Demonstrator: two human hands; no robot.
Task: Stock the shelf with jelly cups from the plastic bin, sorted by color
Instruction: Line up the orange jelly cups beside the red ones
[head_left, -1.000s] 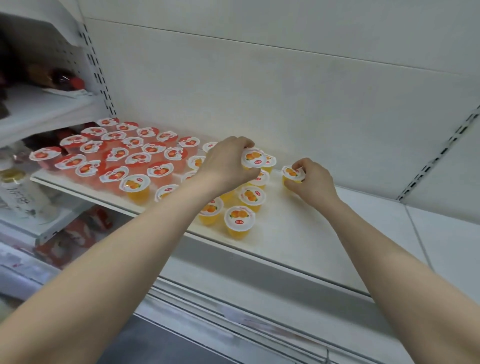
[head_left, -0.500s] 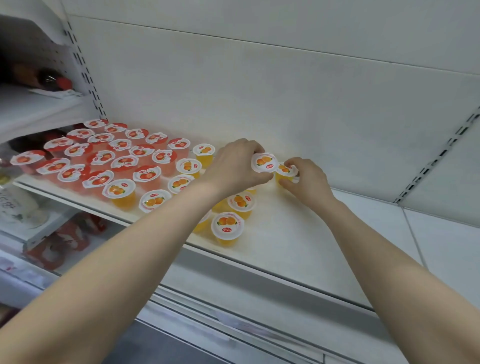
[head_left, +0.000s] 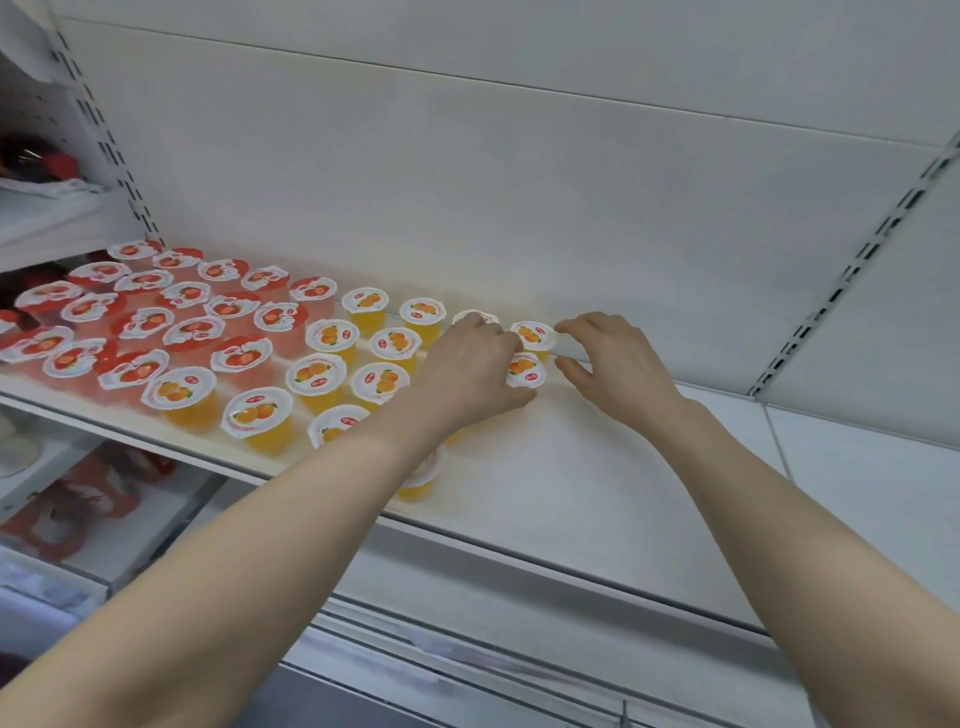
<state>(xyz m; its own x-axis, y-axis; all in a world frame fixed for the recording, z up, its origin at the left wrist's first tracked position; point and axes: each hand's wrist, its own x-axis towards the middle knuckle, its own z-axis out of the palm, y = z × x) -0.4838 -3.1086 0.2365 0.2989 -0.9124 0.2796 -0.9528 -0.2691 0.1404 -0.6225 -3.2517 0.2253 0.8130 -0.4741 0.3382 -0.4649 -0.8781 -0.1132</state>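
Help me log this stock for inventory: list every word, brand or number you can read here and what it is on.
No text here reads clearly enough to quote.
Orange jelly cup lids: small red oval logo, print too blurred to read.
Red jelly cup lids: print too small and blurred to read.
Red and white packets at lower left: blurred, no words legible.

Right hand (head_left: 615, 361) slid rear cup (head_left: 532, 334) leftward, beside front cup (head_left: 525, 370) in left hand (head_left: 470, 364).
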